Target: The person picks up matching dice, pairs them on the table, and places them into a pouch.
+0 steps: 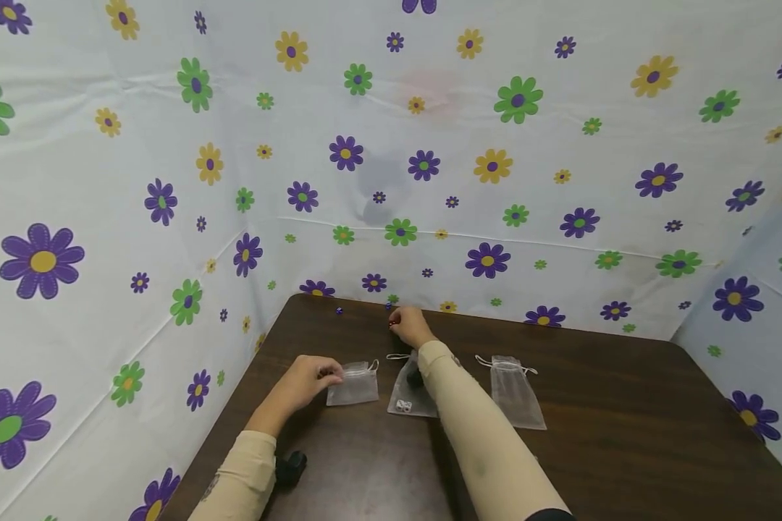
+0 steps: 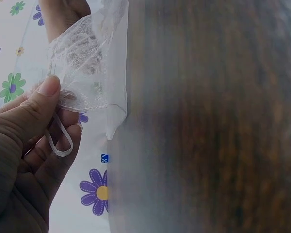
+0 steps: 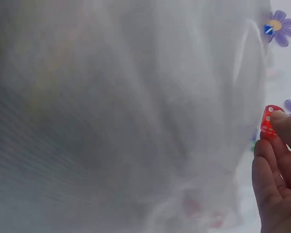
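At the back of the table, my right hand [image 1: 412,327] pinches a translucent red die with white pips [image 3: 267,121] between thumb and fingertips. My left hand [image 1: 311,378] holds the gathered top of the left small white mesh drawstring bag [image 1: 353,392] between thumb and fingers. Its cord loop [image 2: 62,151] hangs by the fingers in the left wrist view. Under the right forearm lies the middle mesh bag [image 1: 399,382], partly covered, with white dice [image 1: 403,406] in its bottom corner. Two blue dice [image 1: 339,310] sit near the far edge, one close to the right hand.
Right of the right forearm, a third mesh drawstring bag [image 1: 518,394] lies flat with its cords spread. The brown wooden table [image 1: 625,434] meets a white flower-printed cloth [image 1: 560,275] at the back and sides. Dark wrist devices [image 1: 291,467] show beneath both forearms.
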Available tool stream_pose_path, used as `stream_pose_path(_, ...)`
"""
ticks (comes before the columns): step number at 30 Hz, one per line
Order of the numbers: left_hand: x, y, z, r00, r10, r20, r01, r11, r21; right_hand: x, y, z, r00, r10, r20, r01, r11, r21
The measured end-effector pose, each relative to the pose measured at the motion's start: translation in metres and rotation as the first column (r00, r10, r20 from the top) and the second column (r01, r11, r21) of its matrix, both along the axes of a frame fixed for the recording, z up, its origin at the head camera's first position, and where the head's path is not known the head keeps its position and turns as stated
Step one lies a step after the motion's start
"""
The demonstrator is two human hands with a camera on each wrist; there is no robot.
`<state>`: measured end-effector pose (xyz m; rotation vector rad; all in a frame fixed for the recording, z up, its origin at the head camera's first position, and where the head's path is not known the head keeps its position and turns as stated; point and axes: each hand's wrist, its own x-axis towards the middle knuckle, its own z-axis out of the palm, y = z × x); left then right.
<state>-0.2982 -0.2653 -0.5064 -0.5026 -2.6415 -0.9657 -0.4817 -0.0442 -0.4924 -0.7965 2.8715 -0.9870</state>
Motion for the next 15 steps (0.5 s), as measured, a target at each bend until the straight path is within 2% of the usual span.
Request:
stream_pose_path(5,-0.001,0.000,0.001,1.000,-0.007,-0.008,0.007,1.000,-0.006,0.011,-0.003,0.010,1.000,0.024,-0.019,-0.024,1.000,-0.006)
stream_pose_path(11,0.002,-0.001,0.000,1.000,0.005,0.008,-0.005,1.000,-0.008,0.035,-0.006,0.016,0.997,0.074,-0.038,-0.074,0.997,0.001)
stream_pose_path(15,0.005,0.000,-0.001,1.000,-0.003,0.016,0.003,1.000,-0.002,0.049,-0.006,0.015,0.995,0.099,-0.023,-0.099,0.995,-0.001)
